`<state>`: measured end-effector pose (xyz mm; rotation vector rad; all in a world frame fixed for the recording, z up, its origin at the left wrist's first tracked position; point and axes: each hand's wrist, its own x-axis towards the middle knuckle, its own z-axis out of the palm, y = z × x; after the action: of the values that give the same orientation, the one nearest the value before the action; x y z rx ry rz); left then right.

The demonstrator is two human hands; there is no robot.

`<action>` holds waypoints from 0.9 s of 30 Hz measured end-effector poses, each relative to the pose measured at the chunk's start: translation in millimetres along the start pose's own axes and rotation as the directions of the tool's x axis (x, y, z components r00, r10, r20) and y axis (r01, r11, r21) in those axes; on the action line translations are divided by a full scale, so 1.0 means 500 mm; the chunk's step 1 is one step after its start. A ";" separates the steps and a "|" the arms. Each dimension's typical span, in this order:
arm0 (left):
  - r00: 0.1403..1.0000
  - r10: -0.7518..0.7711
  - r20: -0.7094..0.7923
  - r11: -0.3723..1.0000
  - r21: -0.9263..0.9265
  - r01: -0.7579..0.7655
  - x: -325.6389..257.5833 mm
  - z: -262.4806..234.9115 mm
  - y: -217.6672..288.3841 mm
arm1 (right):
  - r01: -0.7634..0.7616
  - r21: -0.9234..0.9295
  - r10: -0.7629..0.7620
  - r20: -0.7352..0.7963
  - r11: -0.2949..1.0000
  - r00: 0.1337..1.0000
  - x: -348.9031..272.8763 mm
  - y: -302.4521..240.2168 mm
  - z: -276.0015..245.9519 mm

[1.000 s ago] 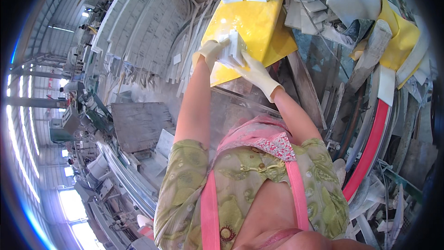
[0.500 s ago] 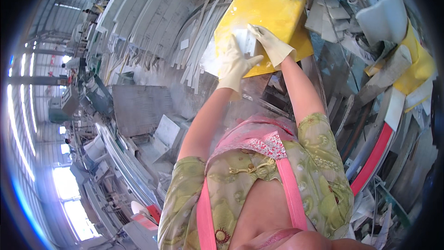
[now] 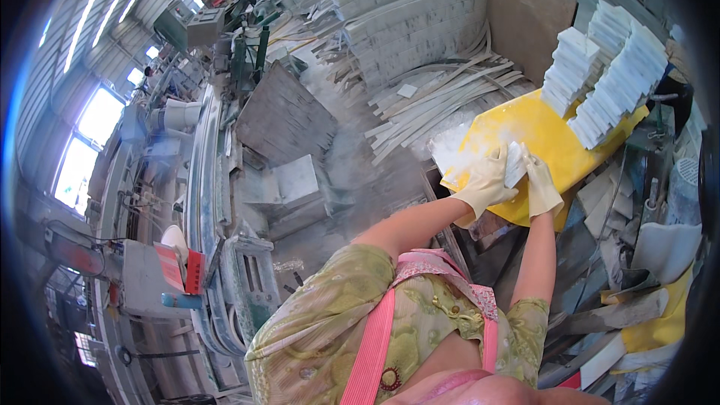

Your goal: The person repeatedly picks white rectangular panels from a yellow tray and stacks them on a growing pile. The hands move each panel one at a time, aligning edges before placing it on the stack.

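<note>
A small white stone tile [image 3: 515, 166] is held upright between both of my hands, above a yellow sheet [image 3: 501, 121]. My left hand [image 3: 489, 182], in a cream rubber glove, grips the tile's left side with the fingers curled around it. Gloved alike, my right hand [image 3: 539, 182] closes on its right side. White dust [image 3: 457, 142] hangs and lies beside my left hand at the sheet's left corner. Behind my hands, stacks of similar white tiles [image 3: 616, 75] stand on the sheet's far part.
Long pale stone slabs [image 3: 412, 26] are piled at the back, with thin offcut strips [image 3: 442, 105] before them. A brown board [image 3: 529, 19] stands beside the pile. Broken pieces [image 3: 604, 206] crowd the right. Machinery and rails [image 3: 206, 202] run along the left.
The view has swung left, so my hands and the yellow sheet sit farther right and lower. My hands have drawn closer together, and the tile is now raised and tilted between them.
</note>
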<state>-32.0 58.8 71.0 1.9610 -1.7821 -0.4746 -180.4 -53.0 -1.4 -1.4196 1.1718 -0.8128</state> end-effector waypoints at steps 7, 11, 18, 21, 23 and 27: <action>0.999 0.039 -0.014 0.999 0.008 -0.039 -0.009 -0.008 0.004 | 0.104 -0.184 -0.109 -0.014 0.977 0.994 0.021 -0.005 -0.003; 0.998 0.036 -0.058 0.998 0.044 -0.033 -0.018 -0.018 0.013 | 0.125 -0.163 -0.124 0.013 0.979 0.992 0.005 -0.022 -0.017; 0.964 -0.189 0.187 0.971 0.182 0.155 0.067 -0.053 0.060 | 0.065 0.074 -0.073 0.113 0.995 0.991 0.089 0.073 -0.016; 0.926 -0.266 0.268 0.948 0.245 0.202 0.097 -0.051 0.080 | -0.142 0.561 0.007 0.237 0.815 0.972 0.072 0.100 -0.050; 0.898 -0.298 0.323 0.937 0.281 0.210 0.108 -0.049 0.096 | 0.187 0.352 -0.215 0.043 0.917 0.976 0.039 0.091 -0.077; 0.854 -0.347 0.388 0.918 0.328 0.223 0.123 -0.050 0.123 | 0.101 0.446 0.027 -0.271 0.889 0.962 -0.045 0.067 -0.102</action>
<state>-64.0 -4.1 127.8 2.4928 -1.8978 -0.8749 -241.9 -45.1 -21.2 -0.9605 1.0623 -1.2502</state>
